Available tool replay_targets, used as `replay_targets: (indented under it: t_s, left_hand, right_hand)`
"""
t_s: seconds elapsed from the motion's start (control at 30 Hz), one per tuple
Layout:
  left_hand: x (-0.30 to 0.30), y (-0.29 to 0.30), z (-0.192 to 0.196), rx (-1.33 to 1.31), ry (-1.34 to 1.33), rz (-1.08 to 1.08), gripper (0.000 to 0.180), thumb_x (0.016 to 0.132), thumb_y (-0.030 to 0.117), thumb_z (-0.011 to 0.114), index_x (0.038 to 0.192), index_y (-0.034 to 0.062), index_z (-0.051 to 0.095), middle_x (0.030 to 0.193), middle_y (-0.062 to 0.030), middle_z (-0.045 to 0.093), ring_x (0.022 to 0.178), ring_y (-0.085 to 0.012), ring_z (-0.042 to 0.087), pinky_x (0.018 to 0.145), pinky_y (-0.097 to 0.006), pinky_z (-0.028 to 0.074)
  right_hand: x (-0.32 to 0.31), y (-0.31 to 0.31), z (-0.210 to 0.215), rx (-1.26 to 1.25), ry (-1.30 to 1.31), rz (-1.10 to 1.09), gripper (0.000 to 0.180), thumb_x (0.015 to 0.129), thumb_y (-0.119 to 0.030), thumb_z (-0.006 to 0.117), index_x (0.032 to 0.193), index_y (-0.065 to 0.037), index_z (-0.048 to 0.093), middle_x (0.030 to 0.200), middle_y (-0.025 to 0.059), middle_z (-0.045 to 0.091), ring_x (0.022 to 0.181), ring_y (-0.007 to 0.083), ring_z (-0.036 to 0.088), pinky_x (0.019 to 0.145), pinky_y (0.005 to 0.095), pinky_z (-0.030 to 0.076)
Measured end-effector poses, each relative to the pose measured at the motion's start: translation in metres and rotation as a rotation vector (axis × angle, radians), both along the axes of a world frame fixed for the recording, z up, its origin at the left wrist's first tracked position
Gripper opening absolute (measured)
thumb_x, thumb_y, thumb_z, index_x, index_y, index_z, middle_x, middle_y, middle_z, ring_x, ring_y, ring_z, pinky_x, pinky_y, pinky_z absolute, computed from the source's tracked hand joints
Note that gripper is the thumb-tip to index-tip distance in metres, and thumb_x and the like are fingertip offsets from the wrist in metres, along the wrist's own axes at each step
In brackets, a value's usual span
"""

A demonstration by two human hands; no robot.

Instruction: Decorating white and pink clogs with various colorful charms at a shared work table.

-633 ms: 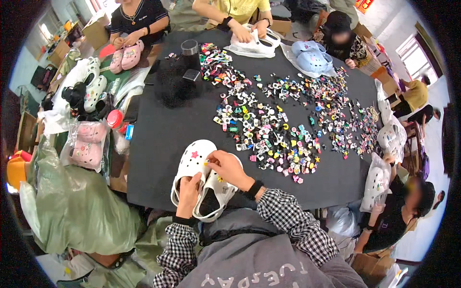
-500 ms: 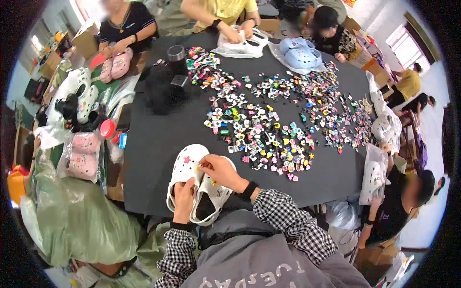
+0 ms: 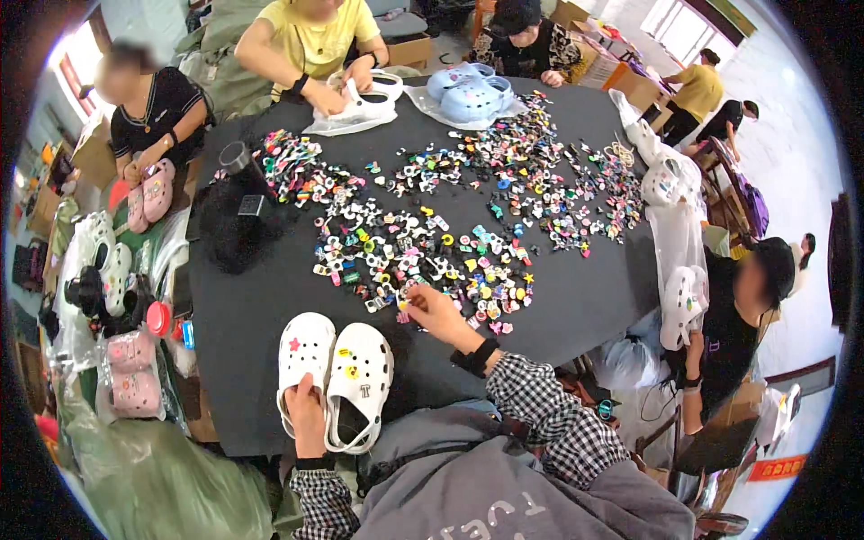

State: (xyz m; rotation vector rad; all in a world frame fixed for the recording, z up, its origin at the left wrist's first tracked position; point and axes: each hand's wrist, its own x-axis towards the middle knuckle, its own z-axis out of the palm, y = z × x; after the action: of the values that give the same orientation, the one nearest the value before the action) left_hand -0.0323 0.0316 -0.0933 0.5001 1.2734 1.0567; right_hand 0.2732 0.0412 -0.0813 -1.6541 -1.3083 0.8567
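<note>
A pair of white clogs lies at the table's near edge. My left hand (image 3: 307, 412) grips the left clog (image 3: 307, 346) at its opening, with the thumb on the upper. That clog carries a pink star charm (image 3: 294, 344); the right clog (image 3: 361, 407) beside it has yellow charms (image 3: 352, 372) and a dark letter charm (image 3: 365, 391). Over the near edge of the loose charm pile (image 3: 369, 247), my right hand (image 3: 443, 317) is closed in a pinch. A small yellow shoe charm (image 3: 404, 307) shows at its fingertips, its shape too small to make out.
Across the dark table (image 3: 261, 292), a person in yellow handles white clogs (image 3: 364, 103) on plastic, next to blue clogs (image 3: 470, 94). A dark cup (image 3: 238, 160) stands left. Bagged pink clogs (image 3: 135, 387) lie left; another person holds a bagged white clog (image 3: 686, 301) right.
My right hand has moved from the left clog to the charm pile with the yellow shoe charm. The clogs are now flatter and farther apart. The view has shifted right.
</note>
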Motion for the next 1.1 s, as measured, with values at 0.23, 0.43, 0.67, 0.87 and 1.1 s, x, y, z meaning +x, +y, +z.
replay_targets:
  t_s: [0.23, 0.43, 0.67, 0.87, 1.1]
  left_hand:
    - [-0.001, -0.004, -0.004, 0.145, 0.211, -0.039, 0.013, 0.086, 0.013, 0.059, 0.088, 0.0007, 0.057, 0.079, -0.0007, 0.056, 0.064, -0.0095, 0.048, 0.058, -0.025, 0.037]
    - [0.006, 0.001, 0.002, 0.054, 0.065, -0.023, 0.019, 0.087, 0.018, 0.056, 0.088, -0.0009, 0.055, 0.078, -0.0008, 0.054, 0.064, -0.0106, 0.046, 0.058, -0.026, 0.037]
    - [0.002, 0.0, 0.003, 0.056, -0.106, -0.013, 0.016, 0.087, 0.012, 0.058, 0.097, 0.0012, 0.054, 0.091, -0.0028, 0.058, 0.073, -0.0118, 0.051, 0.065, -0.026, 0.041]
    - [-0.004, 0.0, -0.004, 0.036, -0.145, 0.003, 0.018, 0.087, 0.007, 0.058, 0.103, 0.0004, 0.053, 0.101, -0.0058, 0.06, 0.084, -0.0147, 0.057, 0.074, -0.028, 0.045]
    - [-0.003, -0.001, -0.002, 0.052, -0.15, 0.0, 0.024, 0.088, 0.007, 0.057, 0.109, -0.0006, 0.05, 0.106, -0.0083, 0.058, 0.091, -0.0186, 0.057, 0.08, -0.031, 0.045]
  right_hand:
    - [0.047, -0.012, -0.013, -0.014, -0.062, -0.083, 0.017, 0.08, -0.01, 0.063, 0.092, 0.0, 0.058, 0.083, 0.0157, 0.062, 0.075, 0.0274, 0.063, 0.066, 0.0363, 0.05]
    - [0.06, -0.008, -0.025, 0.005, -0.321, -0.108, 0.013, 0.078, -0.01, 0.058, 0.088, -0.002, 0.056, 0.082, 0.0154, 0.059, 0.078, 0.035, 0.059, 0.066, 0.0428, 0.048]
    - [0.069, -0.01, -0.015, -0.07, -0.404, -0.099, 0.012, 0.078, -0.011, 0.058, 0.087, -0.003, 0.056, 0.083, 0.016, 0.058, 0.08, 0.0363, 0.058, 0.068, 0.0442, 0.047]
    - [0.079, -0.012, -0.016, -0.12, -0.483, -0.067, 0.009, 0.077, -0.008, 0.056, 0.085, -0.005, 0.058, 0.083, 0.0159, 0.059, 0.08, 0.0352, 0.059, 0.068, 0.0439, 0.048]
    - [0.076, -0.013, -0.023, -0.075, -0.585, -0.055, 0.008, 0.077, -0.008, 0.055, 0.083, -0.005, 0.06, 0.082, 0.016, 0.058, 0.08, 0.0348, 0.059, 0.068, 0.0434, 0.048]
